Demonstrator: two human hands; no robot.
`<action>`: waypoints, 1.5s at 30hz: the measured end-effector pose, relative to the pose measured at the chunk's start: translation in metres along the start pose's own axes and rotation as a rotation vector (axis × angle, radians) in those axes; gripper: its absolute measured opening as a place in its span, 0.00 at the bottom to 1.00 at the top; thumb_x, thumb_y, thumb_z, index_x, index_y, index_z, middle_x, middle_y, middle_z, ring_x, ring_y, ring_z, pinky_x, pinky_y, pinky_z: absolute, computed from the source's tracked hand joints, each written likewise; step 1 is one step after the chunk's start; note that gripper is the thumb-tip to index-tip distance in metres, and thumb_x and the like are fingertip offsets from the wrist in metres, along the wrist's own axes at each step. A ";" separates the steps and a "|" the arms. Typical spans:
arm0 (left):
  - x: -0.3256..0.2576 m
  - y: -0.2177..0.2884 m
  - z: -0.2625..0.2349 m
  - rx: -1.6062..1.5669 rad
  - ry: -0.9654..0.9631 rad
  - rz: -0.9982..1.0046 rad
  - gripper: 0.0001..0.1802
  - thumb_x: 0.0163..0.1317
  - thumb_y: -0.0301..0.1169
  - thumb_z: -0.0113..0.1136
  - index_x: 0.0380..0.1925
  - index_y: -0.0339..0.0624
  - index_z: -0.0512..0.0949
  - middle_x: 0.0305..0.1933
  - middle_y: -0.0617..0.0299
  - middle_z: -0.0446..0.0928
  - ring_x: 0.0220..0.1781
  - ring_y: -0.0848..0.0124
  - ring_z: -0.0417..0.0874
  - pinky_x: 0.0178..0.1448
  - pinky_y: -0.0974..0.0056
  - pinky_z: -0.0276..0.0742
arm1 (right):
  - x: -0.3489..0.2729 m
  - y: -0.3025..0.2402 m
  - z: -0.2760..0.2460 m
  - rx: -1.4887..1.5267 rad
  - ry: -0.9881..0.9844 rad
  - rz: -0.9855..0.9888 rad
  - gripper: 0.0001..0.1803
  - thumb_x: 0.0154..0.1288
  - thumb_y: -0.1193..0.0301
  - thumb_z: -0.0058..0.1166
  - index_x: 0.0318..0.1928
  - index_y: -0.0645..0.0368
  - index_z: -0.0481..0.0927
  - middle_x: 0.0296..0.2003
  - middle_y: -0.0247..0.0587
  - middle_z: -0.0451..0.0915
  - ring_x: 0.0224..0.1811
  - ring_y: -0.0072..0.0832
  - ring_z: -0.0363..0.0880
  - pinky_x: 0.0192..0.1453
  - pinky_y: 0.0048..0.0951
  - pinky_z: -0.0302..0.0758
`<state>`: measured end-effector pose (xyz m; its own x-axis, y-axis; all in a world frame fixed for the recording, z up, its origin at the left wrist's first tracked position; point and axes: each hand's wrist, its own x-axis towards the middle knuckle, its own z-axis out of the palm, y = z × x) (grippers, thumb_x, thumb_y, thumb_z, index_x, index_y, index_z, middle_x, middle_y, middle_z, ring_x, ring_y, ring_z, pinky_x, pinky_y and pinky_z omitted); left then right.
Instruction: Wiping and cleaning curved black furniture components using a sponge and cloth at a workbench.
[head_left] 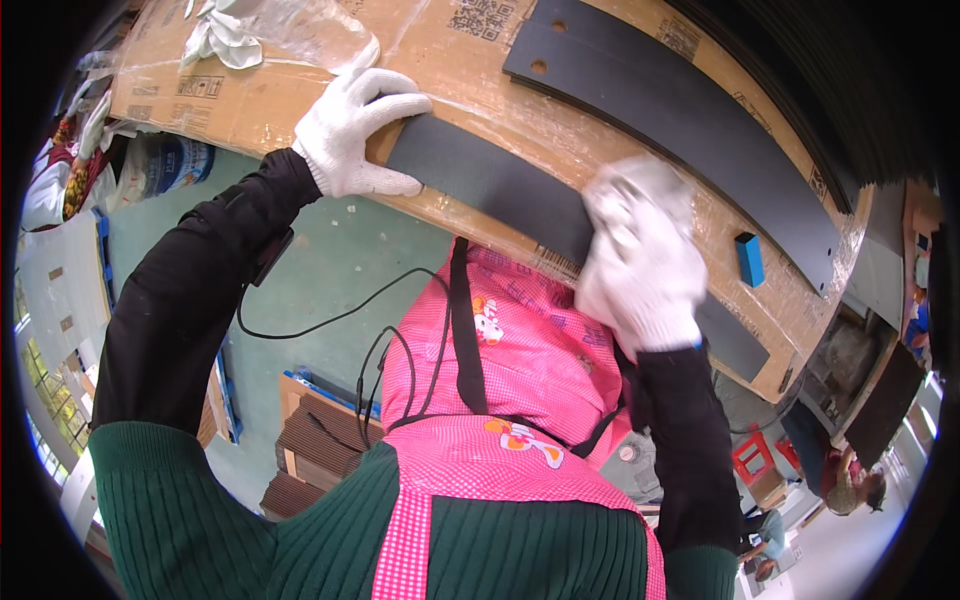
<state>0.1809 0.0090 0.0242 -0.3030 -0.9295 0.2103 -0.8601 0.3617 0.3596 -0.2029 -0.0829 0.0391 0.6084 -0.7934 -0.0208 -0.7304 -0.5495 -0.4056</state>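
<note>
A narrow dark grey board (pixel 490 178) lies along the near edge of a cardboard-covered work surface. At its left end, my left hand (pixel 350 135) in a white knit glove spans the board, with thumb and index fingertips at opposite edges. My right hand (pixel 640 285), also gloved, is over the board's right half and blurred by motion. It appears closed on a bunched white cloth (pixel 637 190) pressed against the board; its fingertips are hidden. Farther back rests a wider dark grey board (pixel 660 110) with holes near its ends.
A small blue block (pixel 749 259) stands right of my right hand. White cloth (pixel 222 38) and clear plastic film (pixel 315 30) lie at the far left of the cardboard surface (pixel 160 95). Dark boards are stacked at upper right. A black cable (pixel 330 328) hangs near my left arm. People are at lower right.
</note>
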 end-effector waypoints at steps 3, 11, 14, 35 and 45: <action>-0.004 0.000 -0.003 -0.011 -0.023 -0.022 0.48 0.35 0.45 0.86 0.62 0.45 0.81 0.58 0.55 0.79 0.64 0.50 0.80 0.88 0.31 0.50 | -0.030 0.029 -0.029 -0.169 -0.190 0.296 0.19 0.62 0.60 0.66 0.52 0.50 0.86 0.46 0.39 0.88 0.46 0.40 0.90 0.52 0.42 0.87; 0.012 0.001 0.009 -0.019 -0.005 -0.005 0.50 0.33 0.41 0.86 0.64 0.44 0.80 0.60 0.54 0.79 0.64 0.50 0.80 0.80 0.40 0.67 | 0.058 -0.105 0.031 0.023 -0.013 -0.235 0.10 0.65 0.62 0.57 0.40 0.48 0.88 0.39 0.41 0.87 0.43 0.43 0.88 0.51 0.51 0.82; -0.002 0.002 0.001 -0.001 -0.041 -0.066 0.51 0.30 0.36 0.84 0.64 0.44 0.80 0.60 0.53 0.79 0.64 0.50 0.80 0.71 0.47 0.76 | 0.036 -0.091 0.044 0.034 0.363 -0.248 0.11 0.63 0.59 0.58 0.42 0.44 0.88 0.38 0.38 0.88 0.39 0.41 0.89 0.44 0.48 0.83; -0.008 0.002 0.000 0.051 -0.086 -0.097 0.48 0.32 0.35 0.81 0.64 0.44 0.80 0.61 0.53 0.77 0.66 0.49 0.78 0.74 0.47 0.74 | -0.099 0.089 -0.053 -0.163 -0.171 0.363 0.20 0.67 0.54 0.60 0.58 0.42 0.85 0.45 0.38 0.89 0.46 0.44 0.91 0.51 0.41 0.88; 0.004 0.003 0.003 0.023 -0.068 -0.124 0.49 0.32 0.37 0.82 0.64 0.45 0.80 0.61 0.53 0.78 0.66 0.49 0.78 0.74 0.45 0.73 | -0.050 0.009 -0.021 -0.181 -0.017 0.053 0.11 0.61 0.58 0.64 0.41 0.45 0.84 0.36 0.35 0.86 0.38 0.36 0.89 0.43 0.40 0.86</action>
<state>0.1754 0.0068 0.0230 -0.2203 -0.9700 0.1026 -0.9015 0.2426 0.3583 -0.2467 -0.0540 0.0555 0.5719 -0.8186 -0.0537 -0.8044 -0.5467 -0.2326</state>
